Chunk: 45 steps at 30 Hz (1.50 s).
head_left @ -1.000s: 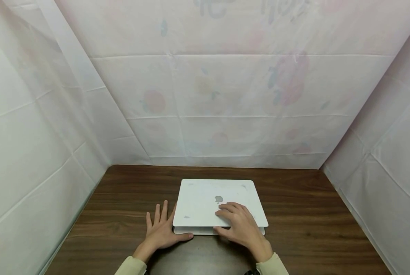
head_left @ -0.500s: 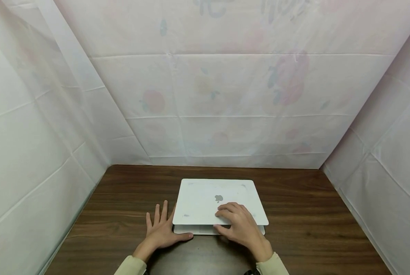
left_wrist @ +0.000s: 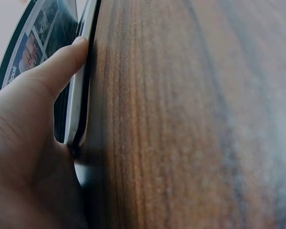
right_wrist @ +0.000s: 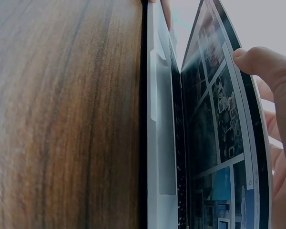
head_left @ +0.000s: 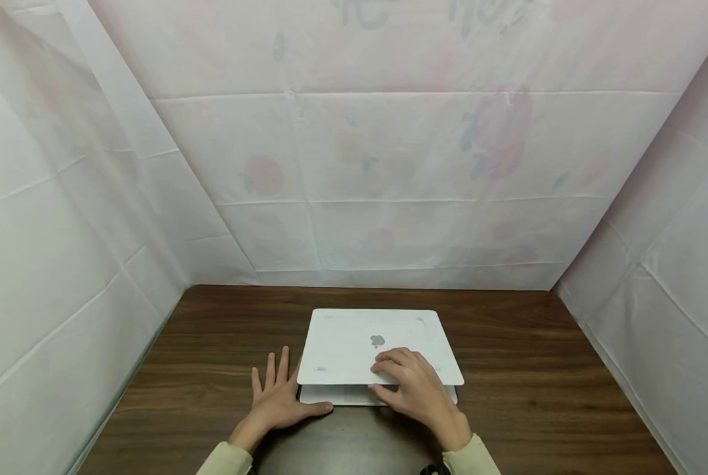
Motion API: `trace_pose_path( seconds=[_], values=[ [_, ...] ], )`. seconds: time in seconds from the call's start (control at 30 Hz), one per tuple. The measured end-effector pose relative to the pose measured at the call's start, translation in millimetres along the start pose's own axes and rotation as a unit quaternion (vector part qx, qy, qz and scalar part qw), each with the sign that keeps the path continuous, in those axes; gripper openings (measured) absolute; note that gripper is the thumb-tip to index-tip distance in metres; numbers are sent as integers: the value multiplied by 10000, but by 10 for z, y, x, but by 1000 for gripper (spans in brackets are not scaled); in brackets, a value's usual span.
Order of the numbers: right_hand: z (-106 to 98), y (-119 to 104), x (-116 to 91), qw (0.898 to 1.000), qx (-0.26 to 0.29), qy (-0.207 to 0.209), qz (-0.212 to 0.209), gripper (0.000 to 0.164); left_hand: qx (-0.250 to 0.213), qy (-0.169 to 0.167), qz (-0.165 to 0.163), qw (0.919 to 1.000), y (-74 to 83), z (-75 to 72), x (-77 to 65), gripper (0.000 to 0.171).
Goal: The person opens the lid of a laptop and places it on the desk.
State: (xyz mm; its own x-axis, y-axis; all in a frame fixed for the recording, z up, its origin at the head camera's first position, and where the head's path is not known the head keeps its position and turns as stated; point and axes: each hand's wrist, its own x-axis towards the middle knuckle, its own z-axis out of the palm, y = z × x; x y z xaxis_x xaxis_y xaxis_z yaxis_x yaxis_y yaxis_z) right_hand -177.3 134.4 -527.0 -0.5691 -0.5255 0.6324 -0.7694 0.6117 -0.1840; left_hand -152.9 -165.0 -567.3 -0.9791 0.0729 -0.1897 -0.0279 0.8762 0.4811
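A silver laptop (head_left: 343, 346) with an apple logo sits at the middle of the table, its lid partly raised. My right hand (head_left: 418, 390) pinches the lid's front edge, fingers on the outer face and thumb on the screen's border. Images glow on the laptop screen (right_wrist: 219, 114) in the right wrist view, facing the trackpad (right_wrist: 166, 129) and a thin strip of keyboard. My left hand (head_left: 278, 401) lies spread at the front left corner. Its thumb presses along the front edge of the laptop base (left_wrist: 75, 105), and its index fingertip is hidden behind the lid.
The dark wooden table (head_left: 532, 369) extends on both sides of the laptop. White curtains (head_left: 389, 165) with faded fruit prints close in the back, left and right. Pale sleeves (head_left: 227, 460) cover both forearms.
The lid's front edge has risen slightly, widening the gap above the base. My right hand has moved up a little with it. The left hand stays in place.
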Motion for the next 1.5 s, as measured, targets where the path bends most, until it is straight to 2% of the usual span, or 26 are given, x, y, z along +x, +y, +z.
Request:
trace_pose_path(
  seconds=[0.27,0.67,1.0,1.5],
  values=[
    [-17,3,36,9999,-89,-34,-49,21,127,-133,-65,9998,84,-123,-58,129],
    [-89,-3,122,9998,-124,-108,-68,21,176,-185,-94,9996,105,-149,-62,126],
    [-135,-9,171,9997,-125,-142,-136,19,-53,-100,-21,9999,58,-87,-31,127],
    [-187,-31,228,9998,125,-81,-133,18,16,-90,-88,9999,16,-13,8,131]
  ],
)
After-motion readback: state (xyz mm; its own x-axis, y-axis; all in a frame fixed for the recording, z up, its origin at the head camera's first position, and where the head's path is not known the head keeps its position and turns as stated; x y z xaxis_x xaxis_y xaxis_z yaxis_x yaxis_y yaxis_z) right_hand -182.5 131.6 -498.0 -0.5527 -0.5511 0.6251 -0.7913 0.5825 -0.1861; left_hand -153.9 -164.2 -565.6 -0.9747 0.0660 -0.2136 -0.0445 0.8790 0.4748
